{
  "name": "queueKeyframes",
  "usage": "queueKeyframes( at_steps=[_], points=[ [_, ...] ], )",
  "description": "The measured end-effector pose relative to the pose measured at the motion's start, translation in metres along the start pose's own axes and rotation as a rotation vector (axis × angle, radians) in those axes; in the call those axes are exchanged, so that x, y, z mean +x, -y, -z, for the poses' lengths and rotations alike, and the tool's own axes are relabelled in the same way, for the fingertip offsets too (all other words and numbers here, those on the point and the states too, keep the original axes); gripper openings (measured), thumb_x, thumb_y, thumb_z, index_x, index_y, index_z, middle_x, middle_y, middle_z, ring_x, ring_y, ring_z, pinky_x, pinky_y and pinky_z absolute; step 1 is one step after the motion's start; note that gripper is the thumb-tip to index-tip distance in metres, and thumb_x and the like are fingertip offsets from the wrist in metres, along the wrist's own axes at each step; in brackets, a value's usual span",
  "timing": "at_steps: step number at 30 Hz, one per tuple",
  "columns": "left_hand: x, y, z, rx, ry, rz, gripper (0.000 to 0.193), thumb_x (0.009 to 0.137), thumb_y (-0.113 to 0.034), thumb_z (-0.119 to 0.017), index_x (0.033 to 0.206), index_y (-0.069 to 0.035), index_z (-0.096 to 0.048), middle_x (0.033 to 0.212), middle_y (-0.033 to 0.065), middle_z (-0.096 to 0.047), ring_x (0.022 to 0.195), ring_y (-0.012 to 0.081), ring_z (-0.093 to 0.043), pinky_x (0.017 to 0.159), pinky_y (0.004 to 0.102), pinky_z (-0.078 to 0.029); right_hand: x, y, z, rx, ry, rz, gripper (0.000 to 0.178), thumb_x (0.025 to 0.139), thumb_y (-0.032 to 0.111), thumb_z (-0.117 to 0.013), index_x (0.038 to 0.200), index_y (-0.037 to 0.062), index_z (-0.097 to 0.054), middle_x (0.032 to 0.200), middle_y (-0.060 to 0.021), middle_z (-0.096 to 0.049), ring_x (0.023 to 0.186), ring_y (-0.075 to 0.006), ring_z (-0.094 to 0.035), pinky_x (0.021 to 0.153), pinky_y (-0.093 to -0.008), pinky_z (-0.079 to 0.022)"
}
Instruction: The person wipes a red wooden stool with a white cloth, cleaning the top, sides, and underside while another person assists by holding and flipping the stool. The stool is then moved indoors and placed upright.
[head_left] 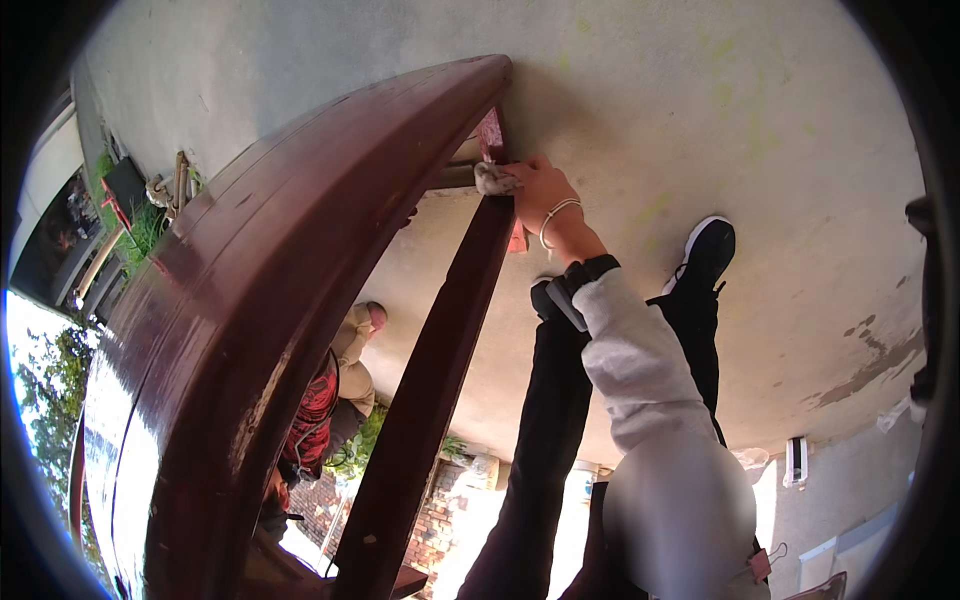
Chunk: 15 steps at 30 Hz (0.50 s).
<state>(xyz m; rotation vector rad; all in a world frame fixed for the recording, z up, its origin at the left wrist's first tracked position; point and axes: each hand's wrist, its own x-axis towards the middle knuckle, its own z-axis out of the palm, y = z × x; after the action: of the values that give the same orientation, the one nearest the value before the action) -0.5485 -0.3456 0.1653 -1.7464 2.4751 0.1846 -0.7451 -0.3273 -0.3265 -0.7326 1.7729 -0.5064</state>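
My right hand (pixel 547 197) reaches in from the lower right, its fingers closed on a crumpled greyish cloth (pixel 494 179). It presses the cloth against the end of a dark red wooden rail (pixel 440 375), where the rail meets a leg (pixel 491 135) of the same piece of furniture. Above and left of the hand spreads the glossy dark red tabletop (pixel 300 190), with pale worn marks along its inner edge. A light sleeve, a black wristband and a thin pale bracelet show on my right arm. My left hand is out of view.
My feet in black shoes (pixel 708 252) stand on the concrete floor (pixel 800 200) to the right. Beyond the furniture, another person in a red and black top (pixel 313 415) is partly visible. Plants and stacked items (pixel 178 185) lie at the far left, a brick wall (pixel 440 500) below.
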Motion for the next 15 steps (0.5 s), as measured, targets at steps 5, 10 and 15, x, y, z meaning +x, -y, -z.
queueKeyframes(
  at_steps=[5, 10, 15],
  points=[
    [-0.003, -0.003, 0.013, 0.004, 0.015, -0.016, 0.064, 0.091, -0.034, -0.029, 0.138, 0.009, -0.033, 0.141, 0.0284, -0.034, 0.129, 0.0389, -0.037, 0.109, 0.05, -0.026, -0.048, 0.049, 0.042, 1.631, 0.105, -0.383, 0.033, 0.094, 0.01, -0.045, 0.125, 0.0032, -0.052, 0.109, -0.017, -0.063, 0.089, -0.0289, -0.065, 0.085, -0.0409, -0.052],
    [-0.001, -0.003, 0.023, 0.003, 0.018, -0.047, 0.063, 0.091, -0.033, -0.03, 0.138, 0.009, -0.033, 0.141, 0.0283, -0.034, 0.129, 0.0386, -0.037, 0.109, 0.0498, -0.026, -0.105, 0.146, 0.066, 2.228, 0.283, -0.109, 0.035, 0.097, 0.009, -0.048, 0.13, 0.0009, -0.045, 0.113, -0.0137, -0.063, 0.1, -0.0258, -0.064, 0.089, -0.0389, -0.052],
    [0.001, -0.005, 0.028, -0.007, 0.02, -0.072, 0.063, 0.091, -0.033, -0.03, 0.138, 0.009, -0.033, 0.14, 0.0283, -0.034, 0.128, 0.0383, -0.037, 0.108, 0.0497, -0.026, -0.165, 0.13, 0.103, 1.438, 0.798, 0.09, 0.051, 0.082, -0.003, -0.057, 0.133, -0.0023, -0.052, 0.118, -0.0075, -0.063, 0.104, -0.0136, -0.06, 0.093, -0.0261, -0.046]
  ],
)
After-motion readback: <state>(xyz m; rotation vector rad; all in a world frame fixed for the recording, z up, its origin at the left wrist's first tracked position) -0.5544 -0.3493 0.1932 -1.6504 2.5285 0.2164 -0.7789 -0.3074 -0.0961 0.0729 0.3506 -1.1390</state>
